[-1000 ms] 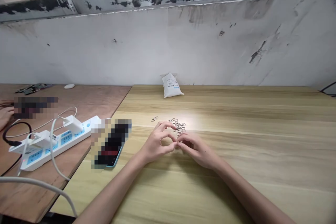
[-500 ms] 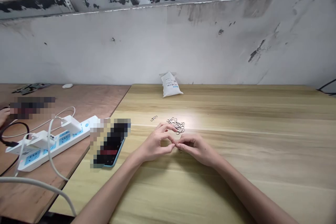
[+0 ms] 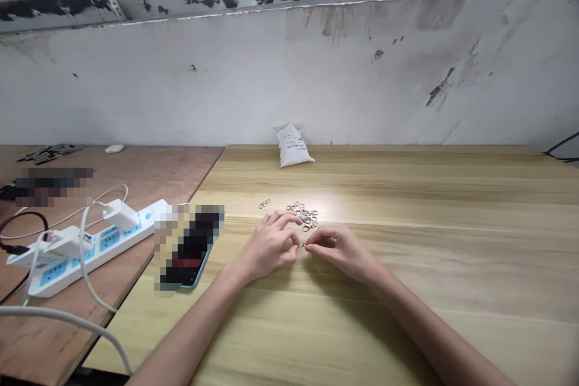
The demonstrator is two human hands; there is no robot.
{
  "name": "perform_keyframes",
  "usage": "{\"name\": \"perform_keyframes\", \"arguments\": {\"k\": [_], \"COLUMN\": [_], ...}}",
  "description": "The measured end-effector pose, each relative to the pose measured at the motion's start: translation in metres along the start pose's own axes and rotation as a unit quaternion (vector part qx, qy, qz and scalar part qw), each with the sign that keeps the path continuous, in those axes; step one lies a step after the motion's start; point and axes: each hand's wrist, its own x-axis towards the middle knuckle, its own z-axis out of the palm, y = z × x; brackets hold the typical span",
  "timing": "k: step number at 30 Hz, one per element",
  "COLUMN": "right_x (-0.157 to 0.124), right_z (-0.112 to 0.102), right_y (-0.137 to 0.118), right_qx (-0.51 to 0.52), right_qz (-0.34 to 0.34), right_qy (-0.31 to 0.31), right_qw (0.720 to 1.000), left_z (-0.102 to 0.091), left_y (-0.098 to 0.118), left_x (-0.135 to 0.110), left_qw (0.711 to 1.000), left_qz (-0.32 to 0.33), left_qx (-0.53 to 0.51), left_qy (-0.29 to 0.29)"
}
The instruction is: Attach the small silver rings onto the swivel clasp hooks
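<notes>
My left hand (image 3: 270, 245) and my right hand (image 3: 337, 249) rest on the light wooden table (image 3: 407, 265), fingertips meeting in a pinch. Between them sits a tiny metal clasp (image 3: 302, 245), held by both hands' thumb and forefinger. Just beyond my fingers lies a small pile of metal rings and clasps (image 3: 304, 213). A single joined piece (image 3: 265, 203) lies apart to the left of the pile.
A small white bag (image 3: 293, 145) stands at the back by the wall. A phone (image 3: 190, 250) lies at the table's left edge. On the neighbouring brown table sit a white power strip (image 3: 85, 241) with chargers and cables, and a white mouse (image 3: 114, 148).
My hands have shifted slightly up and away from me, and the small clasp now shows between the pinched fingertips. The view has drifted a little.
</notes>
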Motion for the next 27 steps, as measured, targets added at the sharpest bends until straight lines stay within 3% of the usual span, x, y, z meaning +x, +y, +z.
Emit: {"name": "perform_keyframes", "arguments": {"k": [3,7,12,17,22,27], "right_x": [0.000,-0.002,-0.003,-0.001,0.002,0.003], "right_z": [0.005,0.012,0.010,0.009,0.005,0.005], "right_y": [0.001,-0.002,-0.002,0.000,0.005,0.009], "right_qx": [-0.065,-0.106,-0.086,-0.140,-0.168,-0.250], "right_qz": [-0.056,-0.125,-0.102,-0.136,-0.121,-0.198], "right_qy": [0.055,0.044,0.073,0.017,0.036,0.082], "right_qw": [0.995,0.986,0.988,0.981,0.978,0.944], "left_z": [0.002,0.000,-0.003,-0.005,-0.006,-0.004], "left_y": [-0.002,-0.003,0.002,0.008,0.008,0.006], "left_x": [0.000,-0.001,0.001,0.002,0.003,0.002], "left_qw": [0.999,0.997,0.998,0.998,0.999,0.999], "left_qz": [-0.018,-0.040,-0.018,0.012,0.009,0.003], "left_qx": [0.039,0.056,0.046,0.000,0.007,0.030], "left_qy": [0.007,0.036,0.050,0.054,0.042,0.035]}}
